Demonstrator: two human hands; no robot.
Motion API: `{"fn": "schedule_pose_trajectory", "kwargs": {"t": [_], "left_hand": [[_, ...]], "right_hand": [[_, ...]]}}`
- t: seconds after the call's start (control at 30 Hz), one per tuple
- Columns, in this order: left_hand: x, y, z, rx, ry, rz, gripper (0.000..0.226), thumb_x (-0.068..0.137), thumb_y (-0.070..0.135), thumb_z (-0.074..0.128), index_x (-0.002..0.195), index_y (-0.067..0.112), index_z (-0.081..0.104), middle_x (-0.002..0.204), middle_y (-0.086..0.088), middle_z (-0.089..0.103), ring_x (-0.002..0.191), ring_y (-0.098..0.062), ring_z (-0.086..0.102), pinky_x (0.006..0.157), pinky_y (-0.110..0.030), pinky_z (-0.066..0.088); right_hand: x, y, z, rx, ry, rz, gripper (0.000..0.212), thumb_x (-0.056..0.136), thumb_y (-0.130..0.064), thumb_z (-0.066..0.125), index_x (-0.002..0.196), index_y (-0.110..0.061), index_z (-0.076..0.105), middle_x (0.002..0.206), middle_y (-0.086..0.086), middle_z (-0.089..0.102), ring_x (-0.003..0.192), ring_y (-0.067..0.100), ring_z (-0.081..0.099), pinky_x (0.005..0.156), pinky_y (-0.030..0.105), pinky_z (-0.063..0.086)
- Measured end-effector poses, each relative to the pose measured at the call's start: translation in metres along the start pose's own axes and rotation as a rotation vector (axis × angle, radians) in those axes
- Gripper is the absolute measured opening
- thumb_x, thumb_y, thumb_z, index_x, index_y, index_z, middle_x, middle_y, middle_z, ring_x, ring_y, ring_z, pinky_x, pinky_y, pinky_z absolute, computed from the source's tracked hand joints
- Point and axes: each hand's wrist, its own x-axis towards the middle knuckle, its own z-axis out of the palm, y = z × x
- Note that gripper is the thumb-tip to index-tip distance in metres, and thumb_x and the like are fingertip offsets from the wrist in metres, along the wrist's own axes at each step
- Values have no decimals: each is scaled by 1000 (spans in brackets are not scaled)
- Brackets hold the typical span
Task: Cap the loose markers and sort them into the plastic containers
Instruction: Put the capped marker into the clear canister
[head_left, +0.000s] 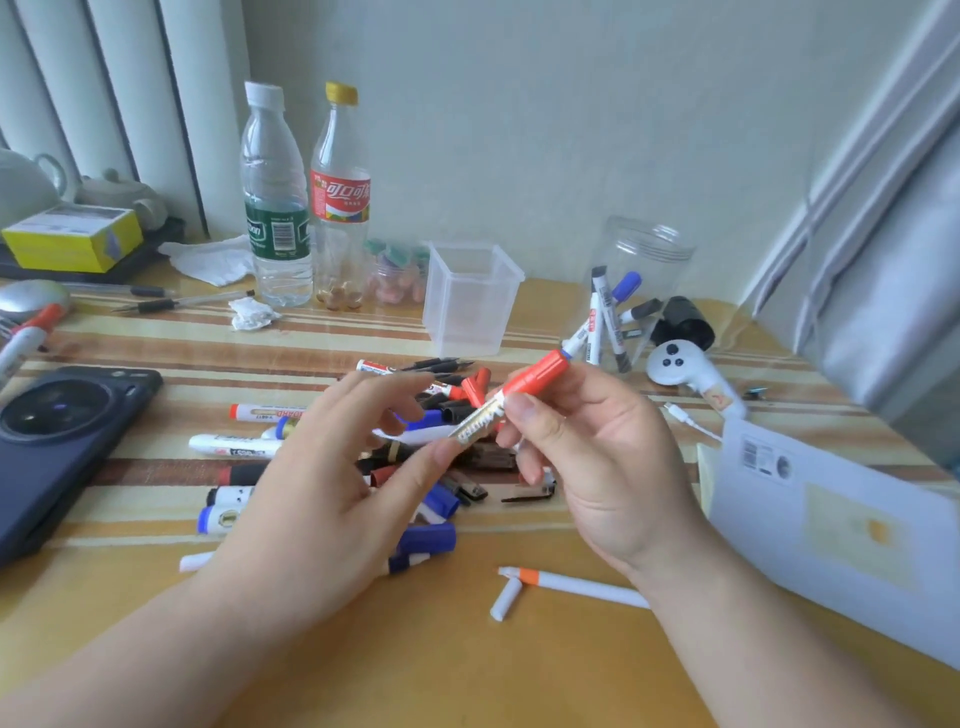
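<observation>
My right hand (597, 457) pinches a white marker with a red cap (519, 395), held tilted above the table. My left hand (332, 478) touches the marker's lower end with its thumb tip, its other fingers spread. Below both hands lies a pile of loose markers and caps (447, 452) in red, blue and black. A square clear plastic container (470, 296) stands behind the pile. To its right a round clear jar (644, 270) holds several capped markers (602, 317). A white pen with an orange band (576, 584) lies near my right wrist beside a white cap (505, 598).
Two plastic bottles (275, 208) stand at the back. A dark phone (62, 441) lies at the left edge. A white controller (685, 371) and a white paper box (841, 530) are on the right. A yellow box (72, 236) sits at the back left.
</observation>
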Motion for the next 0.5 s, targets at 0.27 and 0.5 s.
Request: {"fn": "schedule_pose_trajectory", "kwargs": {"t": [0.27,0.5], "left_hand": [[3,-8,-1,-11,-39,49,33,88,57,51,88,32,73,82,13,61,89,-11,60,77,-21,45],[4,-13,0,-1,-25,73,24,96,43,54,88,30,73,81,16,58,87,-8,59,74,-21,45]], "right_hand": [[42,-47,-39,-407,434,-509,43,94,-2,65,128,-20,46,85,15,69,66,28,70,66,45,60],[116,-79,-89,-574,726,-645,34,88,-16,62,114,-33,49,82,3,66,67,23,71,71,53,58]]}}
